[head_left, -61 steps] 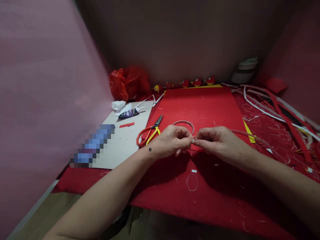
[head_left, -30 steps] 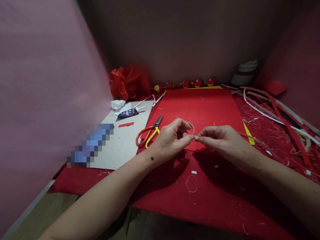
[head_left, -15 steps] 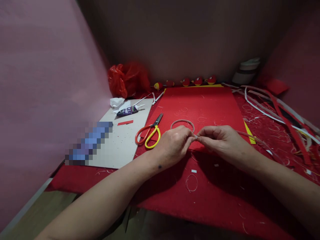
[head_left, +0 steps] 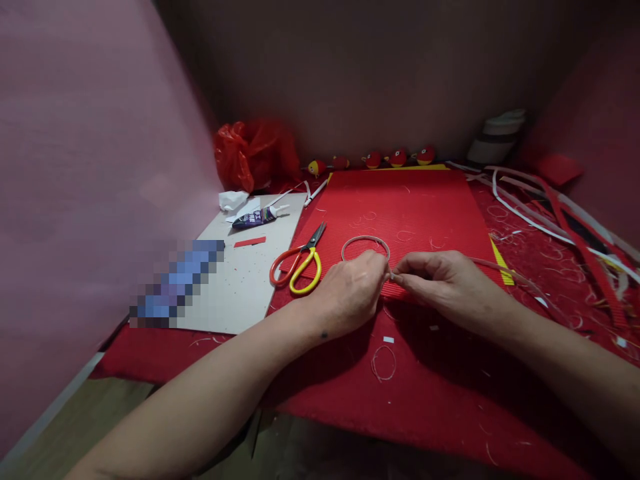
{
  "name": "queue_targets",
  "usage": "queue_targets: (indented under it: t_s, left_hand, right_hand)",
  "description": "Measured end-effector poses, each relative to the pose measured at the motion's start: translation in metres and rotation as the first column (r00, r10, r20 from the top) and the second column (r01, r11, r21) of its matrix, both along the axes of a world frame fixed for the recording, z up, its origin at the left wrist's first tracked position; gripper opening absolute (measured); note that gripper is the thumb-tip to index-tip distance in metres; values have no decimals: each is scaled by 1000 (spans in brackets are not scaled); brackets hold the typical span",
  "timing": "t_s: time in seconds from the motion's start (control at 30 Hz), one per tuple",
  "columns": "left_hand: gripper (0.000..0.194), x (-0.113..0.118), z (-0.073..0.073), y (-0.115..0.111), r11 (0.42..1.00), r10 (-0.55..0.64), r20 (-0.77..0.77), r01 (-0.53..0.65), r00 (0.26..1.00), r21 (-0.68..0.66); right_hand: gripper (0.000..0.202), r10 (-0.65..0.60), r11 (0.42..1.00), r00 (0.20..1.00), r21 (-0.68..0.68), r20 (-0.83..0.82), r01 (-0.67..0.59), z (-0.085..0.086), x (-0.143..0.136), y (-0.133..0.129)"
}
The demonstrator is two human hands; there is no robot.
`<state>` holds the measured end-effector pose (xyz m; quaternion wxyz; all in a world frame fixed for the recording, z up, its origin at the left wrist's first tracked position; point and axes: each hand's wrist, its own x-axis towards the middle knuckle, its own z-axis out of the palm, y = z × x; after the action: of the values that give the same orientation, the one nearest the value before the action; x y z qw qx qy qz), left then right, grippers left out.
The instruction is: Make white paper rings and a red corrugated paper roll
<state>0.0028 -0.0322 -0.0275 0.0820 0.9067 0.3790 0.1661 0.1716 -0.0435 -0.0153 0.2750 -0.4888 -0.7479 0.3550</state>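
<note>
Both hands meet above the near edge of a red corrugated paper sheet [head_left: 400, 207]. My left hand [head_left: 357, 287] is closed in a pinch on a thin pale strip [head_left: 365, 238], which bends in a loop above its knuckles. My right hand [head_left: 445, 280] pinches the same strip close to the left fingertips; a further length runs out behind the right hand toward the right. The exact spot between the fingertips is small and partly hidden. Scissors [head_left: 303, 263] with one orange and one yellow handle lie left of my left hand, blades partly apart.
A grey board [head_left: 235, 293] holds a glue tube [head_left: 255, 217], a red paper piece [head_left: 250, 242] and crumpled white paper [head_left: 233, 200]. Behind are a red plastic bag [head_left: 255, 153] and several small red-and-yellow bird figures [head_left: 397, 158]. Loose paper strips [head_left: 555, 220] lie tangled at right.
My left hand has rolled slightly, its fingers curling further in at the pinch. My right hand stays nearly in place. The whole view has shifted a little.
</note>
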Motion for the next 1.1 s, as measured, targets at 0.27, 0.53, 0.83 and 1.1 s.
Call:
queue_targets:
  t_s: [0.27,0.53,0.83,1.1]
  left_hand:
    - [14,-1,2,2,996,-2,96,11,995,-93]
    - [12,1,4,1,992,-9,140,26,990,-124]
    - [18,1,5,2,985,14,209,23,978,-173]
    - [15,1,6,2,976,11,216,37,976,-215]
  right_hand:
    - [21,-5,1000,1000,-25,1,5,1,-1,0]
    - [19,6,999,1000,-47,-26,-7,0,0,-1]
    - [19,2,999,999,-52,-53,-5,1,1,-2]
    - [18,3,998,998,-61,-57,-7,1,0,-2]
